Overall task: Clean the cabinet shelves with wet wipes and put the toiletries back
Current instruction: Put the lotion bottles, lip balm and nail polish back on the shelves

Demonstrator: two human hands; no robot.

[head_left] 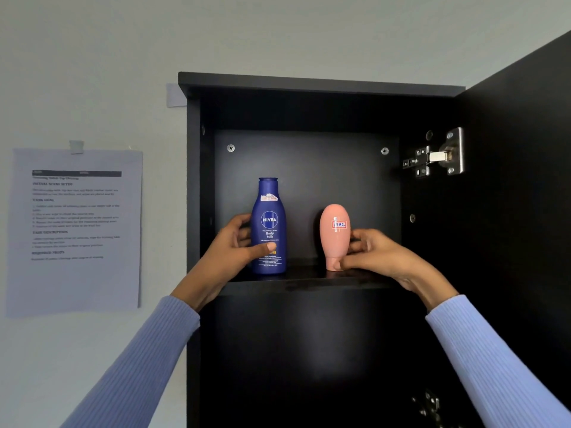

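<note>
Mid-frame on the shelf (pixel 309 278): left hand (pixel 238 245) gripping blue lotion bottle (pixel 268 227), right hand (pixel 374 253) pinching pink tube (pixel 334 233); probably either setting down or lifting off; next, steady handling

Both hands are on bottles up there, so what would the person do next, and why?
Probably let go: the left hand grips the blue plastic Nivea lotion bottle and the right hand holds the pink cap-down tube, both standing upright on the black cabinet shelf.
</note>
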